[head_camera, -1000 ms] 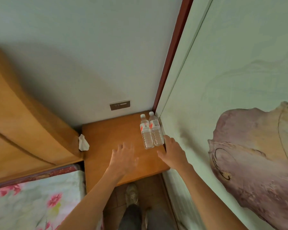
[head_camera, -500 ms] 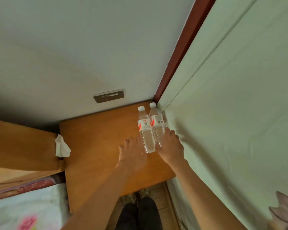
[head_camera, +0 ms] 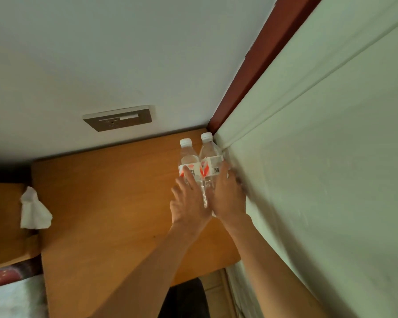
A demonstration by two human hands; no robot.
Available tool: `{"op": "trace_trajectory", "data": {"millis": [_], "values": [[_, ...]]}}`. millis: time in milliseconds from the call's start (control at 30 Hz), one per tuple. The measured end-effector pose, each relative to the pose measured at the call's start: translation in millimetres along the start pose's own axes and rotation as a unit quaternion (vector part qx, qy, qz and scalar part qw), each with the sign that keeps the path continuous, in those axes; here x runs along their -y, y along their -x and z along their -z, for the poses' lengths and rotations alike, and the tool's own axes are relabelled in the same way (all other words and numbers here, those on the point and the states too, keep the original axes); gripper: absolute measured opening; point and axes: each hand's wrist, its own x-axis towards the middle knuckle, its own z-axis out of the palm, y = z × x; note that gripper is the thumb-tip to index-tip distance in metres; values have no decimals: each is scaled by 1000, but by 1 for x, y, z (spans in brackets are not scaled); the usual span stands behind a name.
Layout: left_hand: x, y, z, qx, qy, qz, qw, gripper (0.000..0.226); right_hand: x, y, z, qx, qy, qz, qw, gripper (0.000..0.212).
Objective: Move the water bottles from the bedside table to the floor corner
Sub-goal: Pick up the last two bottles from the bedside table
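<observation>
Left bottle and right bottle: upright, touching, white caps, at back right corner of bedside table; right bottle against curtain. Lower bodies hidden behind hands. Left hand laid over left bottle, fingers spread, thumb hidden: grip cannot be told. Right hand wrapped round right bottle, thumb on label, far fingers blurred against curtain.
</observation>
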Motion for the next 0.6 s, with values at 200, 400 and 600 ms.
{"op": "trace_trajectory", "data": {"millis": [200,400,600], "values": [[-6,-3,-12,-12,22,34,999,117,1,-14,-2,22,-11,-12,1000,83],[3,-5,-15,-38,38,56,997,114,4,-21,-13,39,-57,-51,996,93],[14,-4,-19,-32,11,51,998,118,9,-22,-20,12,-82,-76,994,92]]}}
